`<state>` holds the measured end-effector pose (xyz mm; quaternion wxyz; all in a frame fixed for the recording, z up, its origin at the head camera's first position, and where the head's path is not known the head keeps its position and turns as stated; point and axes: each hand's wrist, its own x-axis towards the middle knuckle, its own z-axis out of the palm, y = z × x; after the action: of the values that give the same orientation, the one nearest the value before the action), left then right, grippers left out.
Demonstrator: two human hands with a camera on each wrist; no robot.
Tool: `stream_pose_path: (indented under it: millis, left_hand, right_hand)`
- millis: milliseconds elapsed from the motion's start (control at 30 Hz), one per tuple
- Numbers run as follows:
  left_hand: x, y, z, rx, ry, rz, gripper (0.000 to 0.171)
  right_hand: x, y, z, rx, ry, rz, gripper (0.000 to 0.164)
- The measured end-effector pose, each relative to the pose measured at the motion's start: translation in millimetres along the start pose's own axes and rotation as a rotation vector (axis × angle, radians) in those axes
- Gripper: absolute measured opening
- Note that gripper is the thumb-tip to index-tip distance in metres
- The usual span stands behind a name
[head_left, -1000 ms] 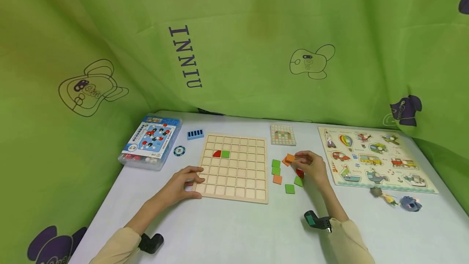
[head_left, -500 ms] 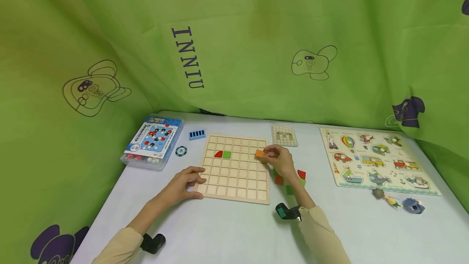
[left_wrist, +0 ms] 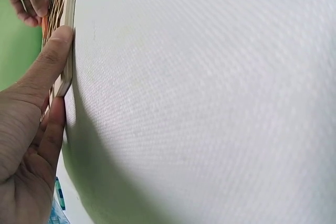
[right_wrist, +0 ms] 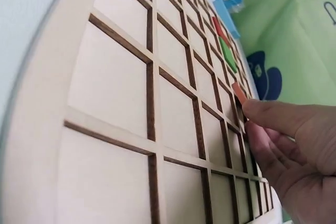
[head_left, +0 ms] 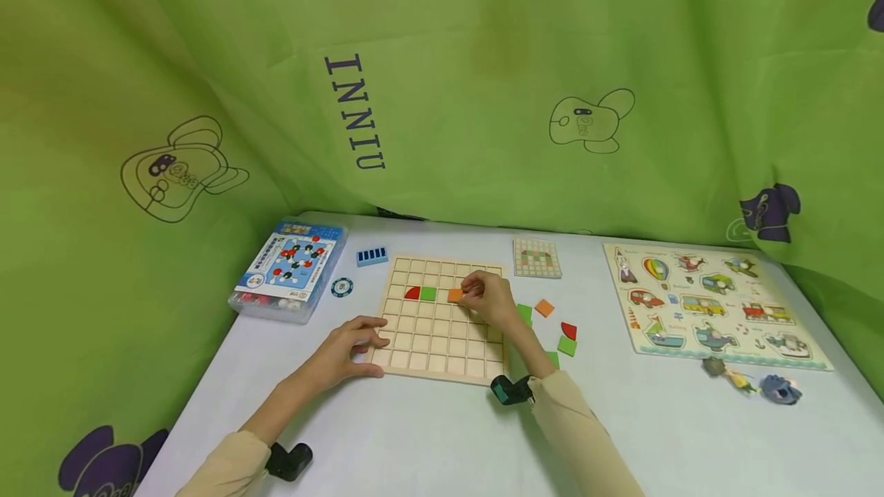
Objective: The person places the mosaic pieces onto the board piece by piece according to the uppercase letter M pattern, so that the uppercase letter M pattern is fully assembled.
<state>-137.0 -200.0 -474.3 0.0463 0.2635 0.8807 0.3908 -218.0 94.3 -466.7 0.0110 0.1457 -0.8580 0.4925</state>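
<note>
A square wooden grid board (head_left: 417,363) lies on the white table. My left hand (head_left: 340,351) grips its near left corner, the thumb on the front edge (left_wrist: 64,51) and the fingers against the left side. Between thumb and fingertips, my right hand (head_left: 493,301) pinches an orange square tile (head_left: 454,295) at the board's upper middle. In the right wrist view the orange tile (right_wrist: 239,93) is tilted over a cell. To its left, a red quarter-circle tile (head_left: 412,294) and a green square tile (head_left: 428,294) sit side by side in the grid.
Right of the board lie loose tiles: orange (head_left: 545,307), red (head_left: 569,330) and several green (head_left: 567,346), some partly behind my right arm. Behind them is a pattern card (head_left: 536,258). A vehicle puzzle (head_left: 704,305) lies far right, a boxed molecule set (head_left: 290,267) far left.
My right hand has picked an orange tile from the loose ones and carried it left over the board. The left hand has stayed at the board's corner.
</note>
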Motion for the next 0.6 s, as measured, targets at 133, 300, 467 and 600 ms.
stream_pose_path:
  millis: [133, 300, 467, 600]
  left_hand:
    - [-1.1, -0.7, 1.0, 0.026, 0.000, -0.003, 0.033]
    - [-3.9, 0.0, 1.7, -0.010, -0.016, -0.021, 0.034]
    - [-2.4, 1.0, 0.7, -0.042, -0.024, -0.023, 0.035]
    - [-0.3, 0.7, 0.3, -0.051, -0.019, -0.017, 0.035]
  right_hand:
    - [2.7, -0.2, 2.6, 0.010, -0.032, 0.004, 0.018]
    - [1.8, 2.7, 7.1, 0.058, -0.046, -0.019, 0.021]
    - [2.1, 1.0, 9.0, 0.134, -0.040, -0.034, 0.024]
    - [2.8, -0.6, 7.8, 0.155, -0.040, -0.034, 0.025]
